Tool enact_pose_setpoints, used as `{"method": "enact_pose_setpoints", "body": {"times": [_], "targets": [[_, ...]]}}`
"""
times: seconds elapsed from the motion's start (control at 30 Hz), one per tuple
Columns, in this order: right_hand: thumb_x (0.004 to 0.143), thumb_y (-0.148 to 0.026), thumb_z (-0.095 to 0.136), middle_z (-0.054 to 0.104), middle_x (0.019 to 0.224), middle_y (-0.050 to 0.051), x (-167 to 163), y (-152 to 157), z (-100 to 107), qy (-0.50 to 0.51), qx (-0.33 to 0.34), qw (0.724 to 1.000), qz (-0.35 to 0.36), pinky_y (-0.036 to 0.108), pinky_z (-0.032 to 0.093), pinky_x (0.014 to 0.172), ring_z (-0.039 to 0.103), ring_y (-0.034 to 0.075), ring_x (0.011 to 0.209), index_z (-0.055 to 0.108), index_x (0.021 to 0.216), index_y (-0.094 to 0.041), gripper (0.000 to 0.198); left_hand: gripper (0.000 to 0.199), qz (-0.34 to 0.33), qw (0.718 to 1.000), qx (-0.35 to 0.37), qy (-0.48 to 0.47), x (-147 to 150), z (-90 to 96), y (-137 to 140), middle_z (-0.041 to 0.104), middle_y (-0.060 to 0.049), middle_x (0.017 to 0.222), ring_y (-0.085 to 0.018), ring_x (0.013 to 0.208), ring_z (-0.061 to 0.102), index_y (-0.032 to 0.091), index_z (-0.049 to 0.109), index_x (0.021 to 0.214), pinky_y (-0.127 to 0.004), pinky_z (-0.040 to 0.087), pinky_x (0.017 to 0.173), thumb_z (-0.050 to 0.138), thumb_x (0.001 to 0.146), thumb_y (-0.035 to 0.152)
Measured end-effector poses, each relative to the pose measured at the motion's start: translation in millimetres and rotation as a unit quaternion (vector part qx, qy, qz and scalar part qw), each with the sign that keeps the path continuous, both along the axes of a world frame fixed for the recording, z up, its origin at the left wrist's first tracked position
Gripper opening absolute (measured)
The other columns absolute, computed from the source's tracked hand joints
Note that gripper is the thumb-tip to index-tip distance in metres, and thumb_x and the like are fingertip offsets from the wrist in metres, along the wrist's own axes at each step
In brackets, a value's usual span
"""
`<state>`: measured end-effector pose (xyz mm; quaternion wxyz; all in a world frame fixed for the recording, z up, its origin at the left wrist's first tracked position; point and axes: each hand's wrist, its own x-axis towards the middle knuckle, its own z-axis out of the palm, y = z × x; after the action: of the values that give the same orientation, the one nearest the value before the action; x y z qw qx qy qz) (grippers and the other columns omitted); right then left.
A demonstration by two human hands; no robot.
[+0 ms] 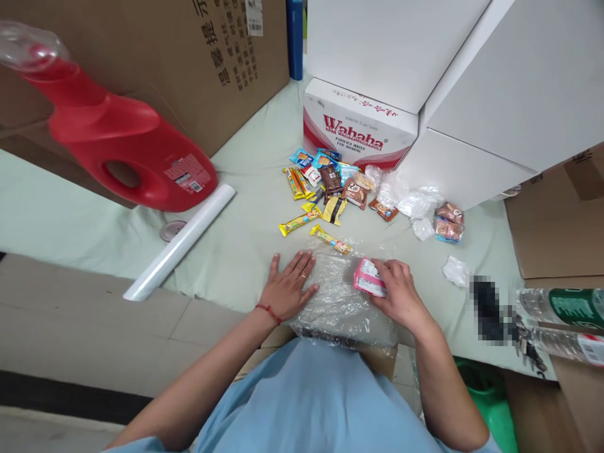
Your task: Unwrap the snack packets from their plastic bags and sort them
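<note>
Pink pack (370, 277), head view: positioned over the clear film (335, 286) on the tabletop (236, 258); contact with the film cannot be confirmed. Right hand (400, 294): fingers closed on the pack's right side. Left hand (287, 288): palm down at the film's left edge, fingers partly spread, gripping nothing. Carton (361, 135) behind the snacks (331, 179): marked "Wahaha®", "PURIFIED WATER FOR DRINKING". Brown box (155, 56): heading begins "温馨提". Red bottle (155, 141): barcoded label, lettering too small to read.
</note>
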<state>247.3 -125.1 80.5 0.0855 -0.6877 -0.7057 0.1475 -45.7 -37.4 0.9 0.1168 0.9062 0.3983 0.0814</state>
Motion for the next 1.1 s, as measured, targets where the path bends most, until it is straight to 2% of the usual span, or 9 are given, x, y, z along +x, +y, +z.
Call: {"method": "enact_pose_setpoints", "body": {"times": [0.07,0.17,0.3,0.4,0.53,0.77,0.9,1.03,1.1], "targets": [[0.082,-0.031,0.071,0.054,0.128,0.015,-15.2,8.6,1.5,0.005,-0.006,0.999,0.038,0.052,0.041,0.108,0.045,0.037,0.123,0.043,0.153,-0.028,0.076,0.067,0.002,1.0,0.0,0.002,-0.3,0.1,0.0,0.033,-0.012,0.165,-0.029,0.153,0.033,0.023,0.025,0.162,-0.066,-0.006,0.124,0.039,0.102,0.049],[0.082,-0.029,0.074,0.055,0.129,0.015,-35.3,21.0,-6.7,-0.001,-0.02,0.996,0.082,0.052,0.039,0.11,0.045,0.037,0.126,0.044,0.153,-0.028,0.077,0.066,0.006,1.0,0.0,0.003,-0.6,0.3,-0.6,0.033,-0.012,0.166,-0.028,0.153,0.032,0.023,0.026,0.162,-0.065,-0.006,0.124,0.037,0.103,0.051],[0.077,-0.028,0.081,0.053,0.143,0.016,-48.9,29.1,-21.4,-0.01,-0.027,0.995,0.101,0.06,0.027,0.118,0.037,0.04,0.14,0.034,0.158,-0.026,0.094,0.066,0.008,1.0,0.002,-0.001,-0.8,0.3,-1.5,0.034,-0.012,0.165,-0.028,0.153,0.033,0.023,0.026,0.162,-0.065,-0.003,0.125,0.036,0.103,0.051],[0.08,-0.027,0.078,0.051,0.149,0.015,-50.0,27.6,-23.5,-0.018,-0.027,0.994,0.102,0.063,0.018,0.121,0.032,0.039,0.146,0.035,0.157,-0.025,0.088,0.066,0.008,1.0,0.001,-0.001,-0.9,0.2,-1.6,0.034,-0.012,0.165,-0.03,0.153,0.033,0.025,0.024,0.162,-0.066,-0.002,0.125,0.036,0.103,0.052],[0.086,-0.024,0.071,0.054,0.147,0.014,-47.9,23.3,-18.7,-0.026,-0.051,0.993,0.099,0.061,0.019,0.121,0.036,0.037,0.144,0.044,0.153,-0.024,0.072,0.067,0.013,1.0,-0.006,0.0,-0.6,0.4,-1.4,0.033,-0.012,0.165,-0.032,0.153,0.033,0.027,0.022,0.163,-0.066,-0.001,0.124,0.037,0.103,0.051],[0.087,-0.024,0.07,0.053,0.146,0.017,-53.7,23.4,-22.2,-0.018,-0.06,0.994,0.09,0.062,0.023,0.12,0.041,0.035,0.14,0.043,0.153,-0.022,0.071,0.066,0.001,1.0,-0.002,-0.018,-2.9,-1.1,-0.8,0.031,-0.011,0.166,-0.03,0.153,0.033,0.025,0.02,0.163,-0.066,-0.004,0.124,0.037,0.104,0.046],[0.09,-0.033,0.071,0.045,0.154,0.017,-38.3,10.1,-20.5,0.043,-0.004,0.996,0.082,0.065,0.023,0.12,0.036,0.036,0.145,0.037,0.156,-0.024,0.075,0.062,-0.003,0.999,0.006,-0.033,-6.5,-4.6,3.0,0.035,-0.012,0.164,-0.03,0.151,0.037,0.026,0.021,0.163,-0.066,-0.002,0.124,0.036,0.105,0.041],[0.098,-0.039,0.061,0.051,0.145,0.016,-6.8,-33.2,-9.8,0.145,0.105,0.98,0.084,0.054,0.042,0.112,0.048,0.03,0.134,0.038,0.154,-0.026,0.062,0.059,0.004,0.994,0.047,-0.094,-16.6,-4.3,3.1,0.038,-0.012,0.164,-0.03,0.152,0.036,0.027,0.035,0.159,-0.061,0.015,0.124,0.045,0.101,0.032],[0.095,-0.046,0.067,0.055,0.139,0.017,2.5,-61.5,-10.3,0.16,0.123,0.974,0.101,0.053,0.047,0.108,0.05,0.032,0.13,0.039,0.153,-0.024,0.068,0.059,0.003,0.985,0.09,-0.146,-25.3,-0.8,-1.9,0.043,-0.01,0.161,-0.031,0.154,0.031,0.03,0.044,0.153,-0.058,0.02,0.124,0.053,0.096,0.025]]}}
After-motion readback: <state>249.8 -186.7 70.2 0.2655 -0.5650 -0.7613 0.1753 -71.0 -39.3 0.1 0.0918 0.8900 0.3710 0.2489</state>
